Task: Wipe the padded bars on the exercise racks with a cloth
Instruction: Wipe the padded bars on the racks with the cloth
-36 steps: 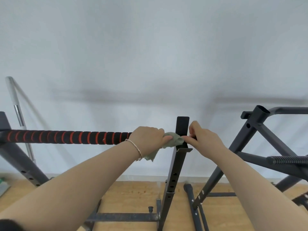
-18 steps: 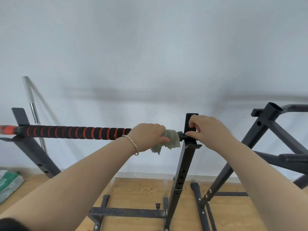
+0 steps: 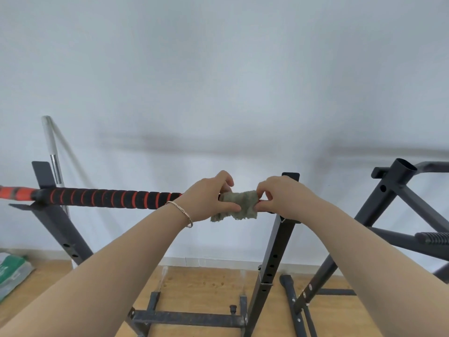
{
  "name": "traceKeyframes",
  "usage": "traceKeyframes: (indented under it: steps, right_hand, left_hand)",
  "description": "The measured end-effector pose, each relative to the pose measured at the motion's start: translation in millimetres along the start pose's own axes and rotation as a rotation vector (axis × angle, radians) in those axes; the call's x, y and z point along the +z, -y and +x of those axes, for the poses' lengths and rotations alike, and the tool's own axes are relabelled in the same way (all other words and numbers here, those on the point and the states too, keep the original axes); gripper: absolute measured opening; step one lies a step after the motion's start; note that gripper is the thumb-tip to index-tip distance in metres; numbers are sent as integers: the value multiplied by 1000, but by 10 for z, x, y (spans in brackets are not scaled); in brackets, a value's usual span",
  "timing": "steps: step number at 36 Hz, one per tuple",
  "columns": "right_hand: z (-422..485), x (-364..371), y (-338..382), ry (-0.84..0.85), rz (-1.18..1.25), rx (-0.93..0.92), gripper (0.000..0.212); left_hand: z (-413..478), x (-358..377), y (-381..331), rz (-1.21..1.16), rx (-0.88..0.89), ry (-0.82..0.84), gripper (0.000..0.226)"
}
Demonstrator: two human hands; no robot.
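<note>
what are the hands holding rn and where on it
Both hold the grey-green cloth, wrapped over the padded bar: the left hand grips its left end, and the right hand appears to pinch its right edge.

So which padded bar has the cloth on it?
The red-striped black bar carries the cloth; the plain black ribbed bar at far right is bare.

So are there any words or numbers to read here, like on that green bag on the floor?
No text here can be read.
Green and white plastic bag: pale marks, too blurred to read.
Black foam-padded bar with orange stripes, grey-green fluffy cloth, black metal rack post: no writing shows.
</note>
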State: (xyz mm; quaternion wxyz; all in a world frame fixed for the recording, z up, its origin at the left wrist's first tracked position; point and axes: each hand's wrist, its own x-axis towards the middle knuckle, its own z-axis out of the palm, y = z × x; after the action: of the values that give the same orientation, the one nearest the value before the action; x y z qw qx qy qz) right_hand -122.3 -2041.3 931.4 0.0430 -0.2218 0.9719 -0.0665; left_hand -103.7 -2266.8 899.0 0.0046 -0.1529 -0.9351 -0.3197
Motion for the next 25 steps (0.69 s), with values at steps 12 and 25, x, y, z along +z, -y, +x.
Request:
traceKeyframes:
  steps: [12,25]
  right_hand:
    - [226,-61,371,-185,700,144,4]
    - [331,-107,576,-207,1041,118,8]
  left_hand:
    - [-187,-230,71,-219,-56,-239,7]
    - [-218,-331,202,-140,-163,-278,3]
